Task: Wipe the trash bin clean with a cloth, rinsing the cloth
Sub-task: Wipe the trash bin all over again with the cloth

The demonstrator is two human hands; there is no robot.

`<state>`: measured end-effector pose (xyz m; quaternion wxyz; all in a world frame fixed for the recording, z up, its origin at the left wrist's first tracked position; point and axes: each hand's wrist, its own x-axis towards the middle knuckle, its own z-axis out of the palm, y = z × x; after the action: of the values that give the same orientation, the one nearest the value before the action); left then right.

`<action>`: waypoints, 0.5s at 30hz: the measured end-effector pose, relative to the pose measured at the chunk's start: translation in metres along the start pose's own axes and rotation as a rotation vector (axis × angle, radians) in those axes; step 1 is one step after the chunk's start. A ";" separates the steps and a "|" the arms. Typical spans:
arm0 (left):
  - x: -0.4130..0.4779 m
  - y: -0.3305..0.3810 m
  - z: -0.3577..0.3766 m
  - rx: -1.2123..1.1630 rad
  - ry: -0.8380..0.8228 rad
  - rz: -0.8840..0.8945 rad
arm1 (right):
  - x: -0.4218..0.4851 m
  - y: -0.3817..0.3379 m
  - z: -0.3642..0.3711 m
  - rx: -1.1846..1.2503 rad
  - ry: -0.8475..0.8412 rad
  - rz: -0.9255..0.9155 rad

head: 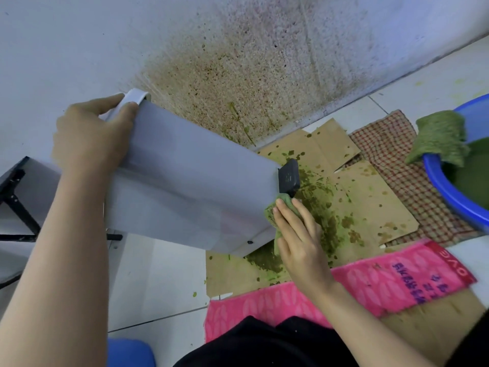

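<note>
Head view, left hand [90,136] gripping tilted trash bin [185,186], right hand [299,239] pressing cloth [283,202] flat against its base

Bare floor tiles [156,276] open below the tilted bin [185,176] — basin [476,115] crowds the right.
</note>
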<state>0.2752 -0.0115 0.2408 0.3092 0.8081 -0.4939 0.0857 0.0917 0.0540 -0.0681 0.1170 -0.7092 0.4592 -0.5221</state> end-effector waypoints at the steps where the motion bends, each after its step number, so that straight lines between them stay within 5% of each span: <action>1: -0.001 0.001 0.000 0.004 -0.006 -0.009 | -0.006 0.006 -0.001 0.017 -0.015 0.057; 6: -0.006 0.001 0.000 -0.004 -0.001 -0.017 | -0.008 0.007 -0.023 0.304 0.159 0.362; 10: -0.003 0.000 0.002 0.010 0.016 -0.017 | 0.048 -0.038 -0.048 0.498 0.394 0.389; 12: -0.001 -0.001 0.003 0.024 0.007 -0.013 | 0.088 -0.056 -0.045 0.526 0.323 0.415; 15: 0.000 -0.005 0.002 0.030 0.026 -0.005 | 0.134 -0.064 -0.021 0.434 -0.102 0.467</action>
<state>0.2796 -0.0114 0.2368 0.3037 0.8127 -0.4865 0.1027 0.1126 -0.0077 0.0672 0.4051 -0.5684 0.4811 -0.5305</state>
